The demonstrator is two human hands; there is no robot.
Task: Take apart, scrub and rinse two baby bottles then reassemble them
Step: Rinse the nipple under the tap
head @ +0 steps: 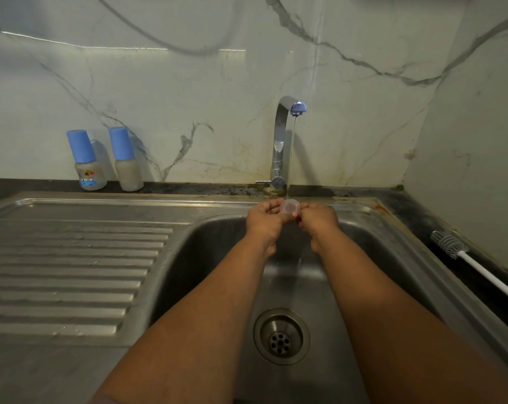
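Both hands, left hand [265,219] and right hand [320,219], pinching small clear piece [290,206], possibly teat, under tap stream [292,158].

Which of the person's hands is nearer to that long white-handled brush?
Right. The right hand is over the sink, closer to the brush lying on the right counter; the left hand is farther left.
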